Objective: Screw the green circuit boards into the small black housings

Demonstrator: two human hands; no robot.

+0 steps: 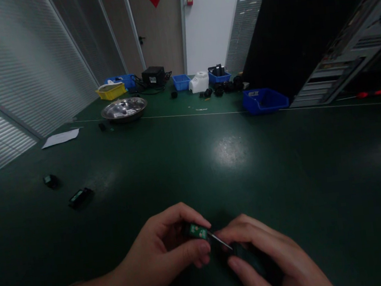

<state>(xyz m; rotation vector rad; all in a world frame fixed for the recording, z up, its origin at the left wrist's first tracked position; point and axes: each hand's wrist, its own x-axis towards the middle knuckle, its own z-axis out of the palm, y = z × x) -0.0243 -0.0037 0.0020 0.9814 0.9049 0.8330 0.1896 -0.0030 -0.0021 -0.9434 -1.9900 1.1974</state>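
Near the front of the green table, my left hand [169,242] pinches a small dark part with a green circuit board [198,231] between thumb and fingers. My right hand [270,251] is closed round the dark handle of a thin-shafted screwdriver [221,241]. Its metal shaft points up and left, and the tip meets the right end of the dark part; whether it sits in a slot or only touches I cannot tell. Most of the handle is hidden by my fingers. Off to the left lie two small black parts, one squat [51,181] and one longer with a greenish face [80,198].
A round metal bowl [124,110], a white paper [61,138] and a yellow bin [111,92] stand far left. At the back are a black box [154,76], a white housing [199,82] and blue bins, one [264,100] nearer right. A computer case rises at far right beside a red-handled tool [374,93].
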